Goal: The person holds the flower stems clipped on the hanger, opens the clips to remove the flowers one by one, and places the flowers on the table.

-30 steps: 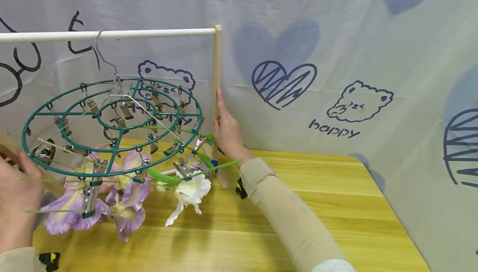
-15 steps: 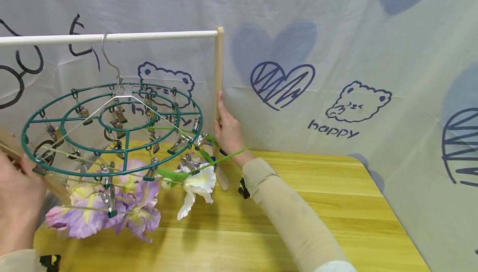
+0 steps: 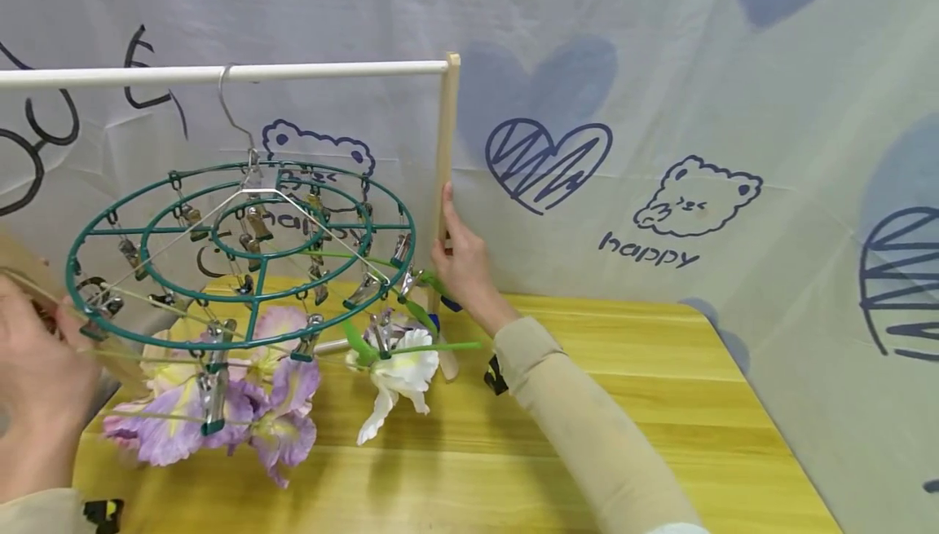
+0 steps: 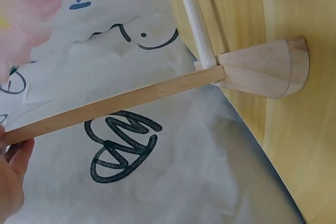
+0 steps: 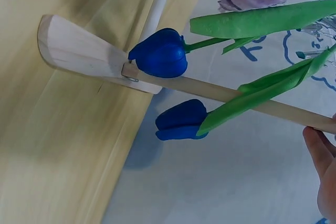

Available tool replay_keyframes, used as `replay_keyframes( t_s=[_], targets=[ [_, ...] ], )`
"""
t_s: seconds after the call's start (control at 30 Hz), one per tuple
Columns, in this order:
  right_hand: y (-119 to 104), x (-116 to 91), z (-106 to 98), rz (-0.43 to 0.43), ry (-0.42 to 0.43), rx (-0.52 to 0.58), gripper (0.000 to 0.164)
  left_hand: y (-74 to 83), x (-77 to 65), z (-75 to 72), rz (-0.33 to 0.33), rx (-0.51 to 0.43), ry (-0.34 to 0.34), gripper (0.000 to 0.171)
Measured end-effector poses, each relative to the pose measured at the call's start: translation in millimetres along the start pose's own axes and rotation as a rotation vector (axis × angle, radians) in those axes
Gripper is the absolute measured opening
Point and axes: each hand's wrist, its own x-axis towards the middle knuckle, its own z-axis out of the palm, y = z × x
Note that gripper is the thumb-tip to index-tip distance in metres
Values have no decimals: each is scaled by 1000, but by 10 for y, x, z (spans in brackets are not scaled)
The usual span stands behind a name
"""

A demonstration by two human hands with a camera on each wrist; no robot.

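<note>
A small clothes rack has a white top bar (image 3: 352,70) and wooden posts. My left hand (image 3: 44,379) grips the left post (image 4: 115,98), fingers bent round its edge. Halfway up the right post (image 3: 449,126), my right hand (image 3: 469,265) holds it between thumb and fingers. From the bar hangs a green round clip hanger (image 3: 253,345) with metal clips. Artificial flowers dangle from its clips: purple irises (image 3: 176,428), a white iris (image 3: 407,371) and two blue tulips, one upper tulip (image 5: 163,53) and one lower tulip (image 5: 181,120). A pink flower (image 4: 26,19) shows beside the left post.
The rack's wooden feet, the left foot (image 4: 262,69) and the right foot (image 5: 79,45), are over the yellow wood-grain table (image 3: 623,403). Behind stands a pale cloth backdrop (image 3: 660,69) with hearts and bears. Dark straps lie near both wrists.
The rack has shifted to the right, with both hands keeping their hold on its posts. The hanger and its flowers have swung and moved right with it.
</note>
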Motion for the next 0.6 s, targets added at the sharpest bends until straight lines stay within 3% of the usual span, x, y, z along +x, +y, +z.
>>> replay_keyframes(
  t_s=[0.23, 0.43, 0.6],
  targets=[
    [90, -85, -180, -15, 19, -67, 93, 184, 25, 53, 70, 15, 3, 63],
    [168, -154, -333, -23, 45, -98, 90, 299, -11, 134, 120, 0, -15, 64],
    [228, -207, -447, -32, 60, -91, 95, 384, -43, 209, 115, -12, -45, 65]
  ],
)
